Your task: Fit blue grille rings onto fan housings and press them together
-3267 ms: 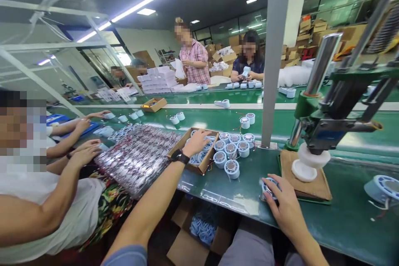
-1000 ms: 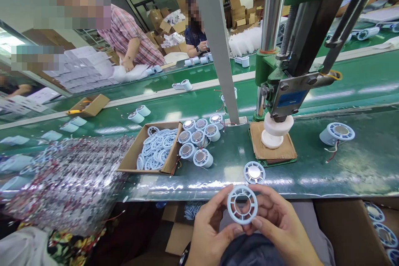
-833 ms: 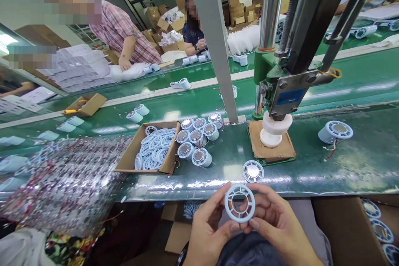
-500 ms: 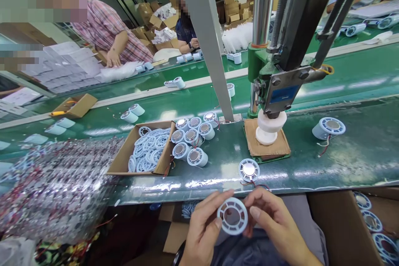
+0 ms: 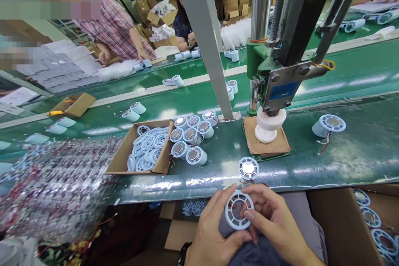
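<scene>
Here we are, the ring point(image 5: 229, 221) up between our hands, just off the counter's point(image 5: 299, 170) near edge, its open face turned back at us; round as it is, it gives us no long axis. Our right hand point(image 5: 274, 220) has its right rim pinched, thumb in front. Our left hand point(image 5: 215, 228) curls around the left side, though how firmly it bears on the rim we can't tell. And straight beyond, a shade to the right, lies the nearest drum point(image 5: 248, 168), disc up, wires point(image 5: 248, 181) trailing toward us, our right fingers nearer it; behind that stands the press point(image 5: 282, 87).
</scene>
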The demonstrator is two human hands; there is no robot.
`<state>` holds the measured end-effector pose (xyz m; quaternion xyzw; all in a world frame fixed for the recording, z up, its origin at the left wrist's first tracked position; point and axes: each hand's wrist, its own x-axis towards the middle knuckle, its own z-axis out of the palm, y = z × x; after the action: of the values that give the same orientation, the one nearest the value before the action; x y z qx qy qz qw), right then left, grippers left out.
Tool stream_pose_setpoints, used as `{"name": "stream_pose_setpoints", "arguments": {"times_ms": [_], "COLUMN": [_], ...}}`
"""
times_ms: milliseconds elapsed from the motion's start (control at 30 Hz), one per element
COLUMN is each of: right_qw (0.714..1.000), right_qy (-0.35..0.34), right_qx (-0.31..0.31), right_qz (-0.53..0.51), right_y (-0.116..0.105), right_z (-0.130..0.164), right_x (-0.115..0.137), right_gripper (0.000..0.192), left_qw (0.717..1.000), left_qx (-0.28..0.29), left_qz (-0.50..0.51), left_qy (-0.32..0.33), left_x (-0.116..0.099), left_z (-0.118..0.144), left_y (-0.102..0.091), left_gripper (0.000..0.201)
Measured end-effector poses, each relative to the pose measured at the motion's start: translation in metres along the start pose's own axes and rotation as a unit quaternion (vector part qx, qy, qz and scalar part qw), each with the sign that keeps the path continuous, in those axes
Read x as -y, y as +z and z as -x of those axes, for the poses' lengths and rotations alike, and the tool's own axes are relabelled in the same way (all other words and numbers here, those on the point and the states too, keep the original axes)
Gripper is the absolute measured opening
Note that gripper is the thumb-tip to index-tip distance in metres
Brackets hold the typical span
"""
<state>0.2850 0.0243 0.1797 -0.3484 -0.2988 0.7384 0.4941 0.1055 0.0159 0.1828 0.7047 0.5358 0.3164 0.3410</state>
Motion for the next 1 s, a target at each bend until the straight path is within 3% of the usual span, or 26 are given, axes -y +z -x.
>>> {"name": "stream_pose_setpoints", "arguments": {"times_ms": [67, 167, 367, 467, 533, 567, 600, 667, 733, 767, 867, 1000], "right_qw": [1.000, 0.997, 0.983, 0.991, 0.999, 0.990, 0.964, 0.866, 0.788, 0.770, 0.765, 0.765], "right_qy": [0.004, -0.002, 0.015, 0.009, -0.043, -0.096, -0.163, -0.296, -0.360, -0.365, -0.344, -0.342], "right_qx": [0.008, 0.022, 0.038, 0.033, -0.014, -0.059, -0.112, -0.193, -0.203, -0.190, -0.162, -0.174], "right_qz": [-0.015, -0.075, -0.178, -0.131, -0.011, 0.080, 0.180, 0.354, 0.457, 0.488, 0.521, 0.518], "right_y": [0.000, 0.000, 0.001, -0.001, -0.006, -0.010, -0.015, -0.025, -0.034, -0.037, -0.043, -0.046], "right_z": [0.000, 0.000, -0.003, 0.000, 0.001, 0.000, -0.002, -0.010, -0.023, -0.030, -0.049, -0.059], "right_x": [-0.001, -0.003, -0.006, -0.009, -0.010, -0.009, -0.009, -0.008, -0.008, -0.009, -0.016, -0.028], "right_gripper": [0.045, 0.047, 0.043, 0.042, 0.037, 0.032, 0.029, 0.029, 0.042, 0.049, 0.055, 0.057], "left_qw": [1.000, 0.999, 0.997, 0.998, 0.998, 0.998, 0.998, 0.998, 0.999, 0.998, 0.996, 0.994], "left_qx": [0.013, -0.010, -0.029, -0.030, -0.037, -0.040, -0.040, -0.038, -0.036, -0.041, -0.074, -0.090], "left_qz": [0.009, 0.033, 0.067, 0.063, 0.058, 0.054, 0.050, 0.043, 0.038, 0.035, 0.015, -0.017], "left_qy": [0.018, 0.030, 0.013, 0.002, -0.001, -0.004, -0.007, -0.005, 0.009, 0.020, 0.047, 0.066], "left_x": [-0.001, -0.002, 0.000, 0.000, 0.000, 0.000, 0.000, 0.000, 0.002, 0.003, 0.009, 0.016], "left_z": [-0.005, -0.010, -0.013, -0.013, -0.012, -0.011, -0.010, -0.009, -0.011, -0.015, -0.035, -0.070], "left_y": [-0.003, -0.005, -0.003, -0.002, -0.002, -0.003, -0.003, -0.003, -0.002, -0.001, 0.010, 0.032], "left_gripper": [0.073, 0.071, 0.074, 0.075, 0.076, 0.076, 0.075, 0.073, 0.071, 0.070, 0.075, 0.077]}}
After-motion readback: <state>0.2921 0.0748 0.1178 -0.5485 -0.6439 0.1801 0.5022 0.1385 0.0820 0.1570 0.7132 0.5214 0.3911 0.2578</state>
